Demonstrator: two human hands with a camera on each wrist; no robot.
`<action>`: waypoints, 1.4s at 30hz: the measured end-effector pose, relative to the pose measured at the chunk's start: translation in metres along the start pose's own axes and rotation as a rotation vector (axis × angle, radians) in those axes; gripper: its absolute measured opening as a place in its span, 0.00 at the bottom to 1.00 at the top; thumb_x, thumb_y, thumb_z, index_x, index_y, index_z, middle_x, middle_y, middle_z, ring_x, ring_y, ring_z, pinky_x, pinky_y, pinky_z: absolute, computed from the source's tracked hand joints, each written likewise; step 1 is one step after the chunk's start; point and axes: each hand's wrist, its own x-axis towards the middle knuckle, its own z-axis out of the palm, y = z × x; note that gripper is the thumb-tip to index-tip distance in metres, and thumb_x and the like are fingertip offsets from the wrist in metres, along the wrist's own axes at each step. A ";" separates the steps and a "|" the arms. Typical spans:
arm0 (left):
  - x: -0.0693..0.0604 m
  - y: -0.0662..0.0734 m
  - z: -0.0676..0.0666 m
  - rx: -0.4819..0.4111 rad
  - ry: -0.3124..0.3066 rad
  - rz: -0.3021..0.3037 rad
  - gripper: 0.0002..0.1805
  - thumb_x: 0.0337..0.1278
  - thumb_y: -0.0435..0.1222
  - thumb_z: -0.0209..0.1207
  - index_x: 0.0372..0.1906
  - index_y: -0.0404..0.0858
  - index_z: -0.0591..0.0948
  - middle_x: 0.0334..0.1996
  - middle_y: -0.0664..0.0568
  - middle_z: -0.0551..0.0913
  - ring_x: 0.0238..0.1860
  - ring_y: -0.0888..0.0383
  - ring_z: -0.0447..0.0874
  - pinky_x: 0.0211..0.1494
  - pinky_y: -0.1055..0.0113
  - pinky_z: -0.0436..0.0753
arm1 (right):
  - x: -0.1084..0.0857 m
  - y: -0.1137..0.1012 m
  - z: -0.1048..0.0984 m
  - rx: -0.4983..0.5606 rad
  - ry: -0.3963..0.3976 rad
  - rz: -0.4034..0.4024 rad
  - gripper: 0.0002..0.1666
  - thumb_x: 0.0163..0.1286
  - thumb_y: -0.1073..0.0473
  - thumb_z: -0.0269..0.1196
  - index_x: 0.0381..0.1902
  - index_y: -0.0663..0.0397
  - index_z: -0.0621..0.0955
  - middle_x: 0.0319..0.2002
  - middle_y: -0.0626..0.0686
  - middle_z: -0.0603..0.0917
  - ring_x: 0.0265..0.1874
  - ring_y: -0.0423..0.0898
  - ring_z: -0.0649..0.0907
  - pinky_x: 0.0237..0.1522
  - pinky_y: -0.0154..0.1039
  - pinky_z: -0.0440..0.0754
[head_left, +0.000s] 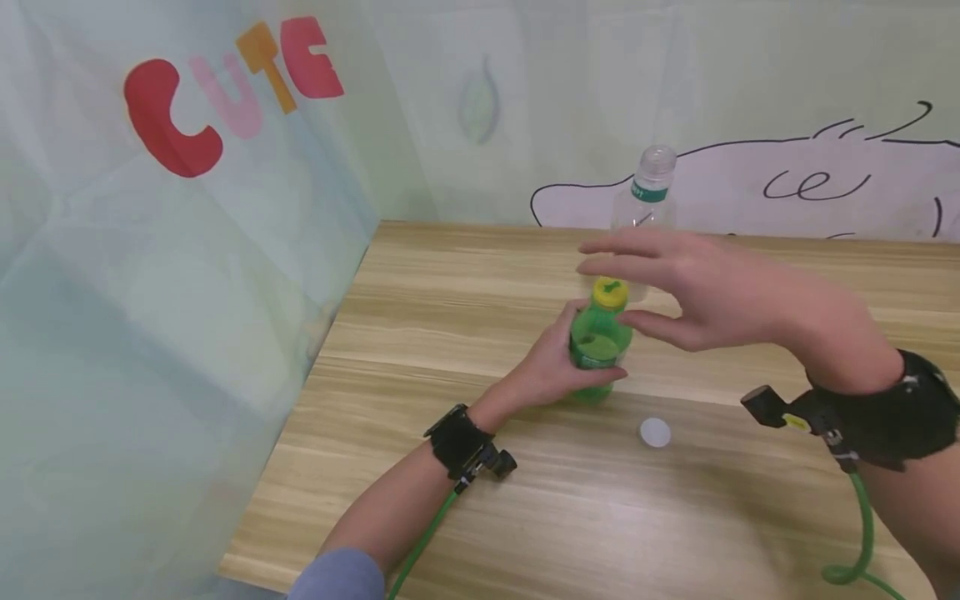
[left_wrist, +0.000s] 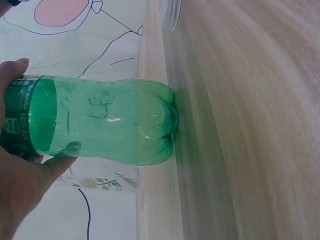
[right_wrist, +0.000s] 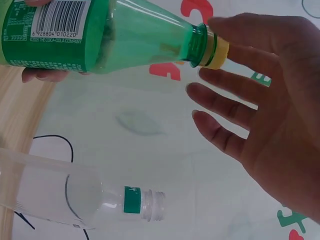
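My left hand (head_left: pixel 551 362) grips a green bottle (head_left: pixel 600 337) around its labelled middle; in the left wrist view the bottle (left_wrist: pixel 110 120) stands with its base on the wooden surface. A yellow cap (head_left: pixel 611 292) sits on the bottle's neck. My right hand (head_left: pixel 697 287) is beside the cap with its fingers spread and extended. In the right wrist view the thumb and fingers of that hand (right_wrist: pixel 280 110) are around the yellow cap (right_wrist: pixel 220 52), and whether they touch it I cannot tell.
A clear bottle (head_left: pixel 654 196) with an uncovered mouth stands behind the green one, partly hidden by my right hand. A white round cap (head_left: pixel 655 432) lies on the wooden table (head_left: pixel 420 333), in front of the green bottle. A printed cloth (head_left: pixel 465 108) hangs behind and at the left.
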 end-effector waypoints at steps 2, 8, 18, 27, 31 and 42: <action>0.000 0.000 0.000 0.010 0.003 0.001 0.44 0.55 0.34 0.75 0.71 0.43 0.61 0.60 0.47 0.78 0.59 0.58 0.78 0.66 0.66 0.78 | 0.000 0.000 0.000 0.014 -0.009 -0.030 0.34 0.58 0.70 0.74 0.65 0.56 0.81 0.68 0.56 0.80 0.64 0.57 0.80 0.59 0.58 0.83; 0.000 0.000 0.000 0.026 0.006 0.011 0.42 0.56 0.34 0.74 0.70 0.43 0.61 0.59 0.48 0.78 0.58 0.58 0.77 0.66 0.67 0.78 | -0.001 0.000 0.001 0.044 -0.004 -0.043 0.28 0.60 0.75 0.72 0.58 0.57 0.85 0.62 0.51 0.85 0.58 0.51 0.81 0.55 0.48 0.83; 0.001 0.000 0.001 -0.016 0.001 0.026 0.43 0.56 0.31 0.73 0.71 0.41 0.61 0.59 0.46 0.78 0.59 0.51 0.79 0.67 0.59 0.80 | 0.001 -0.001 0.004 0.012 0.053 -0.016 0.27 0.56 0.73 0.76 0.55 0.58 0.87 0.52 0.50 0.88 0.52 0.48 0.84 0.50 0.46 0.87; 0.001 0.002 0.001 -0.008 0.005 0.012 0.43 0.54 0.31 0.74 0.70 0.39 0.62 0.58 0.45 0.79 0.57 0.53 0.80 0.64 0.64 0.81 | 0.004 -0.001 0.007 -0.046 0.089 -0.012 0.24 0.55 0.66 0.79 0.52 0.59 0.87 0.42 0.49 0.84 0.40 0.42 0.80 0.38 0.41 0.85; 0.001 0.003 0.001 -0.008 0.004 0.011 0.42 0.55 0.32 0.74 0.71 0.40 0.62 0.58 0.46 0.79 0.57 0.55 0.80 0.65 0.65 0.81 | 0.006 -0.002 0.008 -0.069 0.086 0.007 0.24 0.56 0.62 0.80 0.51 0.59 0.86 0.40 0.49 0.84 0.38 0.41 0.79 0.38 0.41 0.84; 0.000 0.002 0.001 -0.007 0.000 -0.008 0.43 0.55 0.33 0.74 0.71 0.41 0.61 0.59 0.46 0.78 0.58 0.57 0.79 0.66 0.67 0.78 | 0.001 -0.003 0.002 -0.029 0.042 0.024 0.33 0.56 0.64 0.79 0.60 0.56 0.82 0.55 0.53 0.84 0.51 0.49 0.84 0.49 0.47 0.87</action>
